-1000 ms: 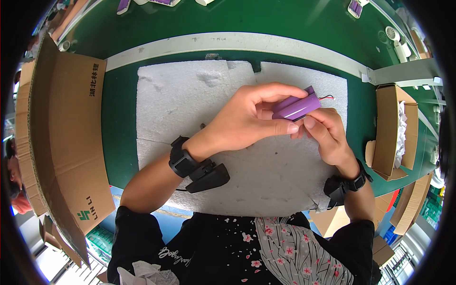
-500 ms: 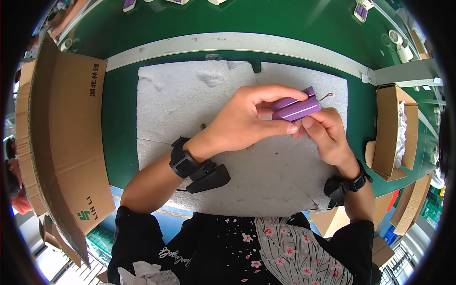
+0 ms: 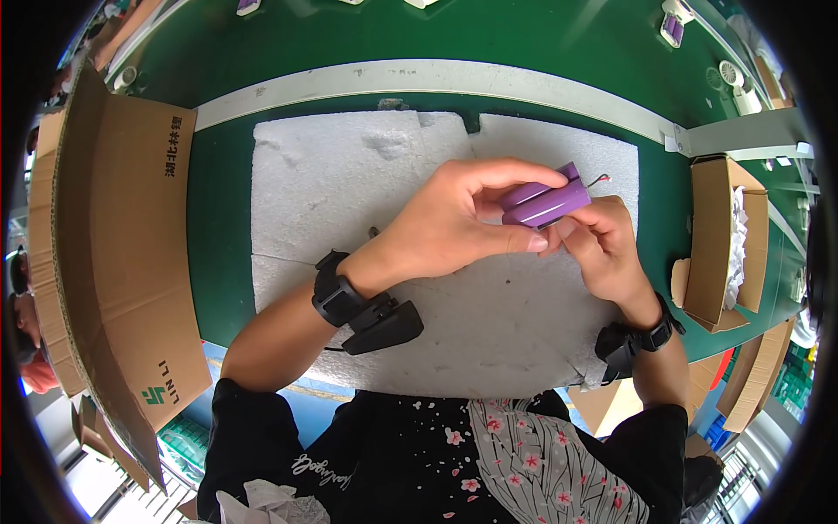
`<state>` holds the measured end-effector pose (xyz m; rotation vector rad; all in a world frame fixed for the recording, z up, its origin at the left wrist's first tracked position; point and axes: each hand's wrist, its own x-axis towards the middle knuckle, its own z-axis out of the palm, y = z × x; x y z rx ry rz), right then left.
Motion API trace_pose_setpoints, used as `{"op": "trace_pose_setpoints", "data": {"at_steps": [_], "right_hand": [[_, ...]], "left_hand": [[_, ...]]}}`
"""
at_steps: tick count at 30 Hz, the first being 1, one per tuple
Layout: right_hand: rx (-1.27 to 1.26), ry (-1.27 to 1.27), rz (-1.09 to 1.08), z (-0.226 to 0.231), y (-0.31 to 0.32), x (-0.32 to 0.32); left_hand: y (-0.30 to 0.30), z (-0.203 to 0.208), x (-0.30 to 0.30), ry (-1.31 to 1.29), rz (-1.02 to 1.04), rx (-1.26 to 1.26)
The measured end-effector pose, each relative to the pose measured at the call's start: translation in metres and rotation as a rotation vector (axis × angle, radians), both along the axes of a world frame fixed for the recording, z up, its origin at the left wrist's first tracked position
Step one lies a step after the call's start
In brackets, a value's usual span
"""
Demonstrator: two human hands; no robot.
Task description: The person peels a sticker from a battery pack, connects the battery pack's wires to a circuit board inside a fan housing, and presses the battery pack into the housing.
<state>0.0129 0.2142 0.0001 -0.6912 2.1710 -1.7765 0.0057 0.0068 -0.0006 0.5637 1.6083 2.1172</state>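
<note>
A purple battery pack (image 3: pixel 548 204) of side-by-side cylindrical cells is held above the white foam sheet (image 3: pixel 332 175). My left hand (image 3: pixel 445 214) is closed round its left part, fingers along the far side and thumb along the near side. A short lead of thin wires (image 3: pixel 601 179) sticks out from the pack's right end. At the near right edge of the pack, my right hand (image 3: pixel 607 253) has thumb and fingers pinched together against it. Whatever lies right between those fingertips is hidden. Black straps with small black devices sit on both wrists.
A tall open cardboard box (image 3: pixel 131 227) stands at the left. On the right, a smaller carton (image 3: pixel 707 244) contains white pieces. Past a pale metal rail (image 3: pixel 419 77), a green belt (image 3: pixel 489 39) carries white devices, one with purple cells (image 3: pixel 673 28). Other people show at the far left.
The battery pack has shifted very slightly down in my hands, with nearly the same grip. White devices on the green belt have moved a little to the right.
</note>
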Motion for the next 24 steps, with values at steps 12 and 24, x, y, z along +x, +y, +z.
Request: {"op": "trace_pose_setpoints", "data": {"at_steps": [12,24], "right_hand": [[-0.003,0.032,-0.011,0.0001,-0.0003,-0.0004],[0.072,0.028,0.025,-0.0006,0.0027,-0.0017]], "left_hand": [[0.0010,0.0010,0.0011,-0.056,-0.051,0.033],[-0.0032,0.0003,-0.0003,-0.144,-0.069,0.015]]}}
